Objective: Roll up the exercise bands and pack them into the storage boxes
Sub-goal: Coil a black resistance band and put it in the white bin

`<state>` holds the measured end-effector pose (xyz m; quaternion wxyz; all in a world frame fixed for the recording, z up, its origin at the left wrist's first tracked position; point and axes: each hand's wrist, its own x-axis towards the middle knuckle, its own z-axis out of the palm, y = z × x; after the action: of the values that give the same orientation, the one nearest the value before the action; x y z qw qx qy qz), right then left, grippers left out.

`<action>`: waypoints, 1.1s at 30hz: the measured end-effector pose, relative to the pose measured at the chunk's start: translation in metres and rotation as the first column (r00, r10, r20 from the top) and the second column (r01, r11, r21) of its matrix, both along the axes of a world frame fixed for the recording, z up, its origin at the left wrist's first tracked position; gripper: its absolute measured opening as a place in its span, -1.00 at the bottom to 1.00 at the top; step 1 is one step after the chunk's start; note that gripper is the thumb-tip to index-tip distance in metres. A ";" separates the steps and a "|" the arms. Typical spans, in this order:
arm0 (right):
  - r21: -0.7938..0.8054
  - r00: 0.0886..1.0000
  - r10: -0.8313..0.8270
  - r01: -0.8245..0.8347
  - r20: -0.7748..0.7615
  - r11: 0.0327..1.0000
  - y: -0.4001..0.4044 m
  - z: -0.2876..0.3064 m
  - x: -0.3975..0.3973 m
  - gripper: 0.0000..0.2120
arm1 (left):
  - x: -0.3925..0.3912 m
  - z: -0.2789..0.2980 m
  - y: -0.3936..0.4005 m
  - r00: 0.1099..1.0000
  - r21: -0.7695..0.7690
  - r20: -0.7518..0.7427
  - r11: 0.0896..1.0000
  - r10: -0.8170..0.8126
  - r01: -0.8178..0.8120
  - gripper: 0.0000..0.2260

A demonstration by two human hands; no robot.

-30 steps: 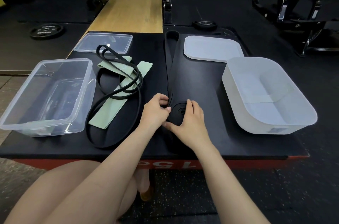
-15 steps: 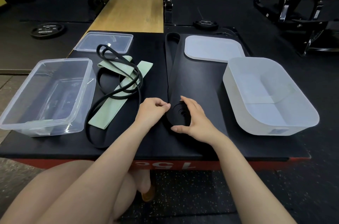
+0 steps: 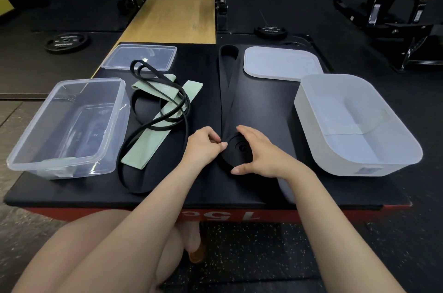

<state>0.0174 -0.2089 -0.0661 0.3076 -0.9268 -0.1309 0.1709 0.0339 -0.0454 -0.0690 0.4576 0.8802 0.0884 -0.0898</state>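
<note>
A wide black band (image 3: 227,91) lies lengthwise on the black table (image 3: 261,105), its near end wound into a flat roll (image 3: 237,149). My right hand (image 3: 261,151) curls round that roll, thumb at its near edge and fingers over its far side. My left hand (image 3: 203,146) pinches the band's edge just left of the roll. A pale green band (image 3: 155,129) and a thin black loop band (image 3: 158,110) lie tangled to the left. The clear storage box (image 3: 67,125) stands at the left, the white storage box (image 3: 354,122) at the right.
A clear lid (image 3: 141,56) lies behind the green band and a white lid (image 3: 280,62) behind the white box. The table's red front edge (image 3: 215,214) is near my knees. Weight plates and gym frames stand on the floor beyond.
The roll has grown slightly as my hands turned it. My right hand shifted from lying over the roll to cupping it, and my left hand closed in on the band's edge.
</note>
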 end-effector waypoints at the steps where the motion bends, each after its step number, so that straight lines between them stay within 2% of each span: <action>1: -0.032 0.999 -0.039 0.039 0.009 0.999 0.003 0.001 -0.003 0.02 | 0.000 -0.001 0.000 1.000 -0.020 0.008 1.000 0.010 -0.010 -0.87; 5: -0.104 0.985 -0.170 0.173 0.040 0.979 0.021 0.000 -0.015 0.03 | 0.000 -0.001 -0.004 0.999 -0.086 0.035 0.996 0.023 -0.020 -0.74; 9: -0.065 0.911 -0.318 0.346 0.262 0.936 0.042 -0.016 -0.022 -0.07 | -0.001 -0.004 -0.005 0.998 -0.058 0.063 0.998 -0.008 0.011 -0.73; 11: -0.008 0.882 -0.360 0.380 0.304 0.925 0.043 -0.021 -0.022 -0.12 | -0.001 -0.006 -0.004 0.997 -0.064 0.074 0.998 -0.017 0.022 -0.72; 18: 0.050 0.941 -0.253 0.249 0.225 0.967 0.029 -0.019 -0.015 -0.14 | -0.002 -0.006 -0.002 0.999 -0.129 0.016 0.991 -0.039 0.040 -0.76; 22: 0.072 0.973 -0.162 0.152 0.166 0.986 0.019 -0.015 -0.012 -0.13 | -0.002 -0.004 0.001 1.000 -0.195 -0.009 0.980 -0.026 0.023 -0.68; 33: 0.062 0.998 0.043 -0.045 0.042 0.997 0.003 0.001 0.000 -0.12 | 0.002 -0.004 0.004 1.000 -0.168 -0.010 0.985 -0.029 0.027 -0.76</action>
<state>0.0173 -0.2061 -0.0653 0.3303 -0.9168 -0.1629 0.1544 0.0354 -0.0418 -0.0732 0.5284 0.8390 0.0709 -0.1089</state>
